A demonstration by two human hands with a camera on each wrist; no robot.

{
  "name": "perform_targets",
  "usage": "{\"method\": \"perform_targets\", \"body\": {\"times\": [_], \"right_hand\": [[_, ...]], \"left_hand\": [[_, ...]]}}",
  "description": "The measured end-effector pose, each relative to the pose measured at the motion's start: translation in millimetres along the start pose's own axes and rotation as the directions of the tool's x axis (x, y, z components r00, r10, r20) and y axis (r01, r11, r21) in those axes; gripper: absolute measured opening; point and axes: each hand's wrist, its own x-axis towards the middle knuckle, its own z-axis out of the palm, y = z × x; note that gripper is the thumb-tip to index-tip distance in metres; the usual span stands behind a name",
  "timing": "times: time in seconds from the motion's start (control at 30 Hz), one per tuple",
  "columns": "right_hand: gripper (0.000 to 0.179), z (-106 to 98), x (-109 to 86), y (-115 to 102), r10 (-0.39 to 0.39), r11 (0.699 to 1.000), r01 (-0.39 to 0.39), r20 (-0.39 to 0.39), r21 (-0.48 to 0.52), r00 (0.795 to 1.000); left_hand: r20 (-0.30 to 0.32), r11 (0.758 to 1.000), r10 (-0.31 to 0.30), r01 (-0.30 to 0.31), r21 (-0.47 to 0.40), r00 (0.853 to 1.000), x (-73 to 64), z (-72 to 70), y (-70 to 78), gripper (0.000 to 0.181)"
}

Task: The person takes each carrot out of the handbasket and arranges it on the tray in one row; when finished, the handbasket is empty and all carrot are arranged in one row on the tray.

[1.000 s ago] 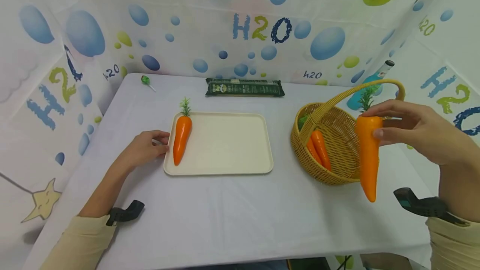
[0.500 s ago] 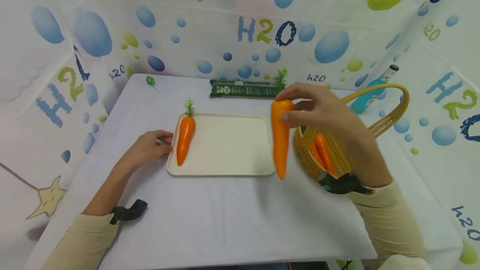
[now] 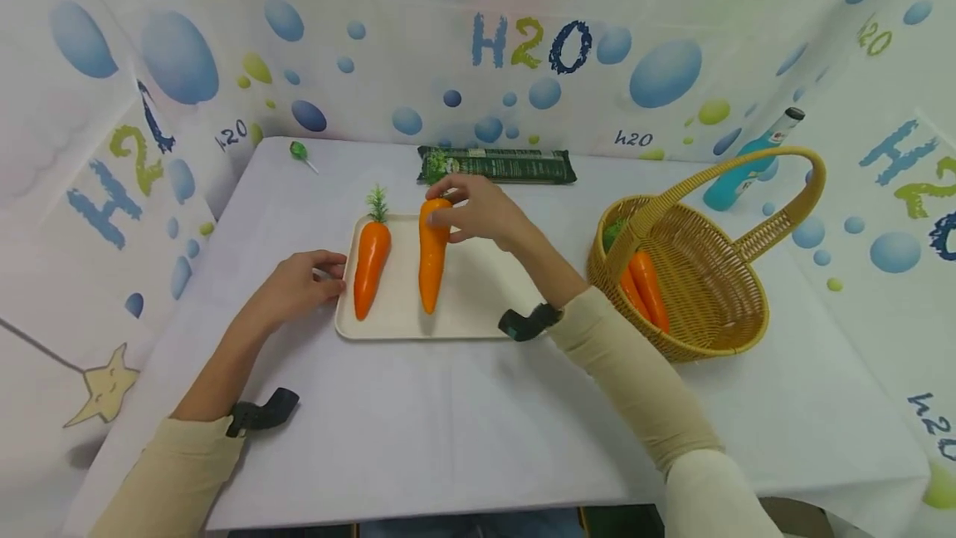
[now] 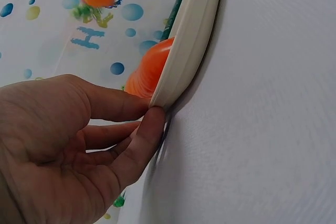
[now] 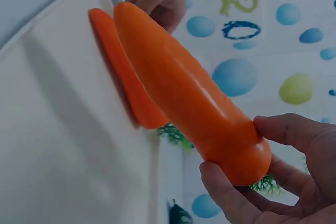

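In the head view my right hand pinches a carrot near its leafy top, tip pointing down, over the cream tray. The right wrist view shows thumb and fingers around the thick end of this carrot, its surface apart from the tray. Another carrot lies along the tray's left side, green leaves past the far rim. My left hand is at the tray's left edge; in the left wrist view its thumb and a finger pinch the rim.
A wicker basket with more carrots and something green stands on the right. Behind it leans a blue bottle. A dark green packet lies at the table's back, and a green lollipop at the back left.
My right hand has carried the carrot leftward from beside the basket, past the tray's right edge, to over the tray near the other carrot. The left hand has stayed at the tray's edge.
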Motion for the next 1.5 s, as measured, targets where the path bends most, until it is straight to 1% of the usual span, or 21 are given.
{"method": "perform_targets", "body": {"times": [0.1, 0.17, 0.3, 0.43, 0.57, 0.7, 0.9, 1.07, 1.13, 1.2, 1.33, 1.43, 1.5], "right_hand": [[0.027, 11, 22.9, 10, 0.015, 1.000, -0.015, -0.003, -0.023, 1.000], [0.027, 17, 35.3, 18, 0.043, 0.999, -0.043, -0.001, -0.033, 0.999], [0.026, 29, 53.1, 35, 0.106, 0.994, -0.106, -0.005, -0.041, 0.994], [0.025, 39, 60.6, 44, 0.105, 0.994, -0.106, -0.022, -0.039, 0.994], [0.026, 47, 63.2, 45, 0.092, 0.994, -0.093, -0.025, -0.051, 0.995], [0.027, 52, 64.5, 44, 0.087, 0.993, -0.089, -0.039, -0.077, 0.995], [0.032, 56, 62.2, 40, 0.071, 0.988, -0.078, -0.055, -0.131, 0.996], [0.038, 56, 59.7, 38, 0.071, 0.982, -0.077, -0.040, -0.174, 0.997], [0.041, 54, 57.9, 37, 0.062, 0.976, -0.068, -0.034, -0.209, 0.998], [0.045, 51, 55.1, 35, 0.044, 0.963, -0.050, -0.027, -0.264, 0.999], [0.046, 41, 43.8, 28, -0.025, 0.928, 0.017, -0.018, -0.372, 1.000], [0.043, 31, 24.2, 13, -0.113, 0.908, 0.101, -0.006, -0.407, 0.994], [0.041, 25, 6.8, -1, -0.177, 0.883, 0.160, 0.002, -0.440, 0.984]], "left_hand": [[-0.006, 1.000, 0.008, -0.008, 0.003, 1.000, 0.6, -3.3, 2.4, 0.047], [-0.005, 1.000, 0.011, -0.011, -0.003, 1.000, 0.4, -4.7, 4.5, 0.047], [0.004, 1.000, 0.006, -0.006, -0.016, 1.000, 0.2, -4.5, 6.4, 0.047], [0.011, 1.000, -0.009, 0.009, -0.015, 1.000, -0.3, -3.1, 4.6, 0.047], [0.007, 1.000, -0.019, 0.019, -0.007, 1.000, -1.6, -2.9, 3.6, 0.046], [0.002, 1.000, -0.018, 0.018, -0.005, 1.000, -0.8, -2.3, 3.9, 0.046], [0.002, 1.000, -0.010, 0.010, 0.001, 1.000, 1.1, -2.3, 1.6, 0.046], [0.002, 1.000, -0.002, 0.002, 0.001, 1.000, 0.8, -2.6, 0.9, 0.047], [0.000, 1.000, 0.005, -0.005, 0.002, 1.000, 0.8, -2.9, 1.0, 0.047], [-0.004, 1.000, 0.012, -0.012, 0.003, 1.000, 1.1, -3.3, 0.9, 0.047], [0.000, 1.000, 0.020, -0.020, 0.005, 1.000, 1.7, -3.0, -0.7, 0.047], [0.007, 1.000, 0.021, -0.021, 0.006, 1.000, 2.1, -2.7, -2.6, 0.048], [0.010, 1.000, 0.018, -0.018, 0.010, 1.000, 2.1, -3.5, -3.6, 0.048]]}}
